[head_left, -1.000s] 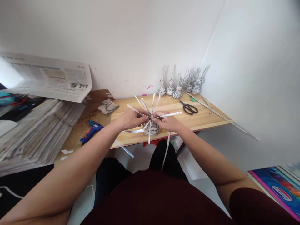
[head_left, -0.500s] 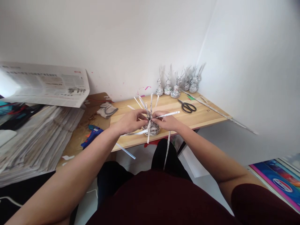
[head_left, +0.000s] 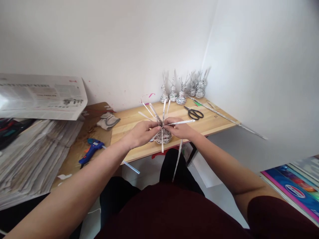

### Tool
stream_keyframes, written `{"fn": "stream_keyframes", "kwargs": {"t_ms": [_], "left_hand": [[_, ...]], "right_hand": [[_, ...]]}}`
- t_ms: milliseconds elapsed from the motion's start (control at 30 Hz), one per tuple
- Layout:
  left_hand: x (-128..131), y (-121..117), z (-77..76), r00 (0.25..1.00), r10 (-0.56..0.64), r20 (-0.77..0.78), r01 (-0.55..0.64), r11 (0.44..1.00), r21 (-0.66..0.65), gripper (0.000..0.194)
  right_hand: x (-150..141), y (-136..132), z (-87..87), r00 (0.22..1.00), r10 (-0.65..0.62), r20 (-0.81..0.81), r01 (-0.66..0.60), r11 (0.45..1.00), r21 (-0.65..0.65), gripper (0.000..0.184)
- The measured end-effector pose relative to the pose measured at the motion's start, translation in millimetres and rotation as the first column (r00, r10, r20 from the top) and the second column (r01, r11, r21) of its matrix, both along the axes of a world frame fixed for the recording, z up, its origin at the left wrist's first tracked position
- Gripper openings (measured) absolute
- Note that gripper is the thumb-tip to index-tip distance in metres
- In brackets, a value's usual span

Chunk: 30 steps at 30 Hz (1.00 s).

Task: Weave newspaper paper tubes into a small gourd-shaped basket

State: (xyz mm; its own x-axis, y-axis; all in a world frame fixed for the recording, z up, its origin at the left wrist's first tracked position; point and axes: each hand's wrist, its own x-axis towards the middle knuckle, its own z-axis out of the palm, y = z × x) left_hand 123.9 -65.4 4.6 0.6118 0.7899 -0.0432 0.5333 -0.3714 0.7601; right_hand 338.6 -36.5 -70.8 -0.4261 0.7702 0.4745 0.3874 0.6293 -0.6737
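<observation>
A small round woven piece of rolled newspaper (head_left: pixel 162 137) sits near the front edge of the wooden board, its paper strips (head_left: pixel 155 113) fanning out from the top. My left hand (head_left: pixel 147 132) is closed at the left of its top, thumb and fingers pinching a paper strip close to the centre. From the right, my right hand (head_left: pixel 178 127) pinches at the same spot, fingers bent around the strips; one strip points out to the right past it. The fingertips of both hands almost meet, and they hide the exact crossing. Another long strip (head_left: pixel 178 159) hangs over the edge toward my lap.
Several finished woven figures (head_left: pixel 181 96) stand against the wall. Black-handled scissors (head_left: pixel 195 113) lie on the wooden board (head_left: pixel 129 122), beside a long paper rod (head_left: pixel 224 116). Left are a blue glue gun (head_left: pixel 91 151), a cloth glove (head_left: pixel 108 120) and a newspaper stack (head_left: pixel 40 156).
The view has shifted a little. My left hand has moved in its pinch at the top, and the strip that stuck out toward the lower left is now mostly behind it.
</observation>
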Motion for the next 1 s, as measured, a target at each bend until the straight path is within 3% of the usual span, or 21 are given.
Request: {"fn": "stream_keyframes", "kwargs": {"t_ms": [100, 267, 400, 467, 533, 667, 833, 1000], "left_hand": [[3.9, -1.0, -0.1, 0.998, 0.054, -0.022, -0.056, 0.996, -0.067, 0.041], [7.7, 5.0, -2.3, 0.952, 0.085, -0.293, -0.005, 0.965, 0.261, 0.024], [13.4, 0.8, 2.0, 0.810, 0.211, -0.547, 0.149, 0.828, 0.540, 0.026], [14.6, -2.8, 5.4, 0.728, 0.271, -0.629, 0.241, 0.758, 0.606, 0.027], [13.5, -2.9, 8.3, 0.694, 0.298, -0.655, 0.310, 0.697, 0.647, 0.034], [5.8, 9.9, 9.3, 0.726, 0.237, -0.646, 0.417, 0.595, 0.687, 0.039], [-2.9, 26.8, 2.6, 0.779, 0.139, -0.612, 0.471, 0.514, 0.717, 0.036], [-2.2, 27.9, 2.3, 0.786, 0.004, -0.618, 0.549, 0.456, 0.701, 0.033]], "right_hand": [[2.2, -1.5, -2.0, 1.000, -0.008, 0.000, 0.008, 1.000, 0.023, 0.013], [5.1, -1.9, -3.9, 1.000, 0.000, -0.003, 0.000, 1.000, 0.010, 0.011], [5.7, -1.7, -4.5, 1.000, 0.012, -0.003, -0.012, 1.000, 0.017, 0.012], [6.2, -1.7, -5.6, 1.000, 0.015, -0.005, -0.014, 1.000, 0.017, 0.012], [7.1, -1.8, -7.0, 1.000, 0.015, -0.007, -0.015, 1.000, 0.015, 0.011], [9.1, -2.1, -8.9, 1.000, 0.016, -0.015, -0.016, 1.000, -0.004, 0.009], [9.7, -3.0, -8.4, 0.999, 0.028, -0.024, -0.029, 1.000, -0.007, 0.010], [9.2, -3.2, -7.8, 0.999, 0.026, -0.035, -0.027, 0.999, -0.025, 0.010]]}}
